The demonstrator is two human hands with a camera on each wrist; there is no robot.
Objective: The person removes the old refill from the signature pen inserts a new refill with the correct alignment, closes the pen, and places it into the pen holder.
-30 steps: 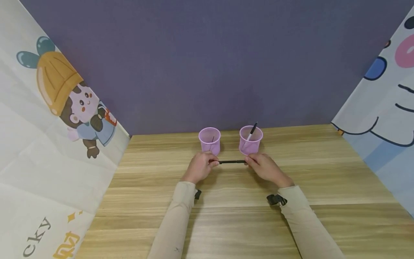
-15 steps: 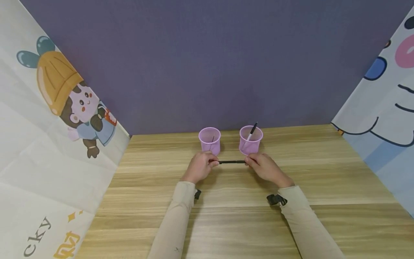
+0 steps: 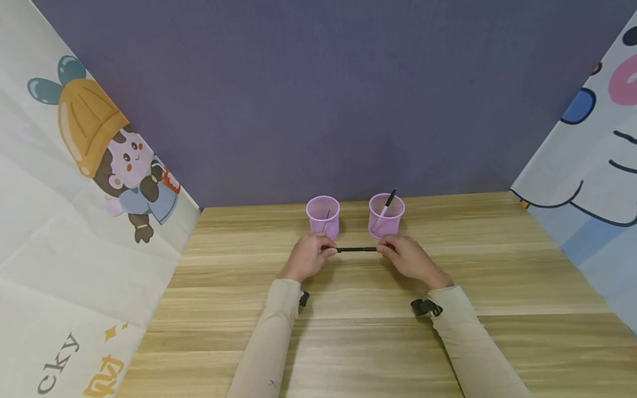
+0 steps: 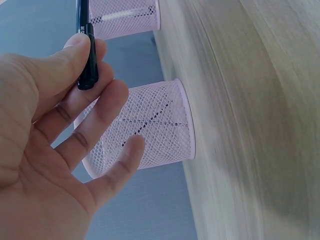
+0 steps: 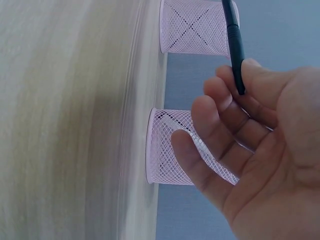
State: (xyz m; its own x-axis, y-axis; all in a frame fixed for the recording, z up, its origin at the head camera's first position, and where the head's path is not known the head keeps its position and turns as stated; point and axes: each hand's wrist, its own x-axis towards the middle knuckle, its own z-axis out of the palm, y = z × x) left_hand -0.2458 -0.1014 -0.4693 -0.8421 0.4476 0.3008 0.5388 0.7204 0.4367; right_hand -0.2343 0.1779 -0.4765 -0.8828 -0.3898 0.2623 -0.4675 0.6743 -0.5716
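Virtually nothing moved since earlier frame: I see left hand (image 3: 309, 256) and right hand (image 3: 407, 257) pinching black pen (image 3: 357, 249) at opposite ends, pink mesh cups (image 3: 384, 227) beyond it

head: above, forward-down | wrists: close, sideways | all share: held pen (image 3: 357, 249), cups (image 3: 390, 225)

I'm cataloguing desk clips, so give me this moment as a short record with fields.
Left hand: pinches one end of a black pen
Right hand: pinches the pen's other end
Left cup: pink mesh, on the table
Right cup: pink mesh, holding a leaning black-and-white pen
Table surface: wood-grained
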